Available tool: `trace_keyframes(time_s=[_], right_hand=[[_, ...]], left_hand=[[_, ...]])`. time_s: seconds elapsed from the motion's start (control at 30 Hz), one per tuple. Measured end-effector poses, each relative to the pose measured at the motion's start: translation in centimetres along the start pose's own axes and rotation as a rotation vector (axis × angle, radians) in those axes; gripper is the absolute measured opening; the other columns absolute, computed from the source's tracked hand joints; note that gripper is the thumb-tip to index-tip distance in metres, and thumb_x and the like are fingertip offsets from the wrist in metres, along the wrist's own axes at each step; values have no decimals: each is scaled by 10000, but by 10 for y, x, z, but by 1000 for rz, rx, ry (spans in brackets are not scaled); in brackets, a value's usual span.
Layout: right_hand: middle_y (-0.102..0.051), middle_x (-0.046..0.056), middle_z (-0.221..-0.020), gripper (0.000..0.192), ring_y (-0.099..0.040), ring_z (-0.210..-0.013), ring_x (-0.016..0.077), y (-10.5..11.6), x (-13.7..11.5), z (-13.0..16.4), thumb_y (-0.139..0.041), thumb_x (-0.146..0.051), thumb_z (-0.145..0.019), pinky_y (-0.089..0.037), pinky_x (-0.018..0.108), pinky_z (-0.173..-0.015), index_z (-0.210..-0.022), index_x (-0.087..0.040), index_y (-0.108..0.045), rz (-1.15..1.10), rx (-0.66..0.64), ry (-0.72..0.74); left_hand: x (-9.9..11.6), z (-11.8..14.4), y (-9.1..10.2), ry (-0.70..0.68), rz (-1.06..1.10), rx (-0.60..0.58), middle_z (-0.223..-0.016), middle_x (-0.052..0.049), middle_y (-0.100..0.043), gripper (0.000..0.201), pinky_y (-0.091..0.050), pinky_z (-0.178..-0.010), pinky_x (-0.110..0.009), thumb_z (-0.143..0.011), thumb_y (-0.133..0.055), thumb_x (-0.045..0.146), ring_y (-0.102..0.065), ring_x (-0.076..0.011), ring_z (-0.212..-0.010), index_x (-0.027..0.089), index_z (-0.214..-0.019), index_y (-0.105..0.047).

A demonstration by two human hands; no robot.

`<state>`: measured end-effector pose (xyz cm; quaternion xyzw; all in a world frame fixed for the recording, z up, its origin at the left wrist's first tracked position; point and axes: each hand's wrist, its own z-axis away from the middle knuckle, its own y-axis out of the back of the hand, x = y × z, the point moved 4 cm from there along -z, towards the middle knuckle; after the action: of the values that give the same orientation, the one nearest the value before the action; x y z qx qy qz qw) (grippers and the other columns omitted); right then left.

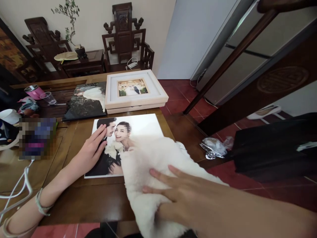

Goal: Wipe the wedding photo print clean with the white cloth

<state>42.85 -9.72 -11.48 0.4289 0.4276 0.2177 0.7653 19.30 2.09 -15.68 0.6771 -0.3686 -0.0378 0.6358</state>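
Observation:
A glossy photo panel [146, 125] lies flat on the wooden table, printed with a couple against white. My left hand [92, 147] rests on its left side, fingers stretched out flat on the print. Over the panel's lower right part is spread a fluffy white cloth [143, 162], which also hangs past the panel's edge. My right hand [175, 195] presses on this cloth, fingers apart and the thumb sunk into a fold. The cloth hides the panel's lower right corner.
Behind the panel sit a pale wooden frame box [138, 107] and a dark photo panel [84, 102]. A pink cup [37, 92], clear plastic cup [49, 98] and white cable [26, 178] are at left. Carved chairs [123, 36] stand behind; crumpled plastic [214, 147] lies at right.

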Motion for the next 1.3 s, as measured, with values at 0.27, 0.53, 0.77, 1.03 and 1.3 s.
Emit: trace_keyframes(time_s=[0.27, 0.53, 0.77, 1.03, 1.3], right_hand=[[-510, 84, -1424, 704, -304, -1407, 293, 57, 73, -20, -381, 88, -647, -352, 527, -1108, -1239, -226, -595, 95, 220, -203], [-341, 84, -1535, 735, -240, -1388, 470, 19, 34, -15, -529, 74, -612, -438, 673, -967, -1266, -250, -609, 98, 135, -376], [-509, 33, -1422, 469, -371, -1352, 402, -1, -20, -10, -569, -39, -664, -371, 655, -1046, -1047, -269, -710, -30, 74, -93], [-517, 78, -1421, 758, -208, -1437, 278, 51, 56, -39, -383, 99, -651, -259, 559, -1149, -1330, -201, -537, 54, 191, -189], [-264, 61, -1566, 711, -58, -1441, 383, 25, 35, -52, -449, 77, -618, -109, 709, -1104, -1245, -210, -621, 126, 202, -123]], left_hand=[[1, -1, 1, 1, 5, -14, -1565, -96, -305, 504, -252, -1182, -454, -999, -336, 369, -266, -237, -1448, 172, -1462, -361], [2, 0, 0, 14, 1, 1, -1567, -99, -300, 505, -258, -1180, -453, -1000, -326, 369, -272, -251, -1445, 181, -1469, -346], [-1, 1, -2, -26, 12, 17, -1557, -126, -313, 498, -268, -1180, -439, -1000, -331, 346, -280, -246, -1442, 147, -1455, -364], [-2, 1, -1, -33, -9, -15, -1566, -128, -291, 502, -247, -1189, -432, -1000, -323, 345, -270, -243, -1447, 144, -1458, -359], [-4, 2, -2, -25, 3, 1, -1573, -115, -279, 503, -257, -1179, -474, -997, -322, 332, -267, -255, -1447, 183, -1478, -321]])
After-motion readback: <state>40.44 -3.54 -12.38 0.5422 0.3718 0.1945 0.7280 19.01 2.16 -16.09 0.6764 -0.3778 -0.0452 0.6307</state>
